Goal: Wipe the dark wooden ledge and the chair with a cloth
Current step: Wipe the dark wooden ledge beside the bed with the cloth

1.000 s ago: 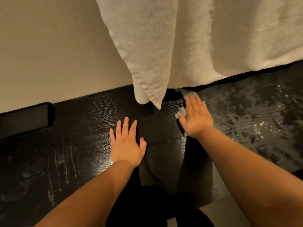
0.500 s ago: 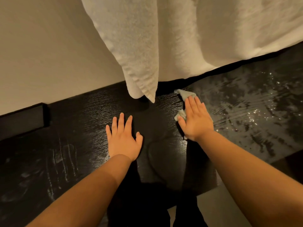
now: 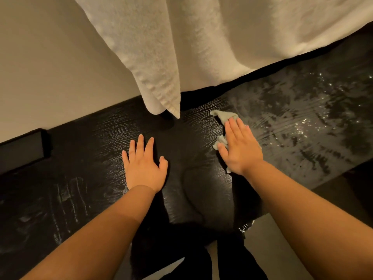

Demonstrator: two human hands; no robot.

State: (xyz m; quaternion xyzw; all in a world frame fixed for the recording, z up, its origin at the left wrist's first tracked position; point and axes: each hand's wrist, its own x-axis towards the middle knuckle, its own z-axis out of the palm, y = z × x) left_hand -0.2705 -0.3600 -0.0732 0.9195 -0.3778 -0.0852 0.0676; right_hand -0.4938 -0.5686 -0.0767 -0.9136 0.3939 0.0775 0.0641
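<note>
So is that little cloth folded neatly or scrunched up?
Scrunched up. The cloth pokes out in crumpled bunches around the right hand, whose straight fingers press it onto the dark ledge.

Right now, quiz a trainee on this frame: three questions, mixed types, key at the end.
1. Multiple choice: which hand presses the cloth onto the dark wooden ledge? A left, B right, C both.
2. True or false: the left hand lies flat on the ledge, fingers straight, holding nothing.
3. Fill in: the wet sheen lies on the ledge at the ___ hand's side.
Key: 1 B, the right hand; 2 true; 3 right.
</note>
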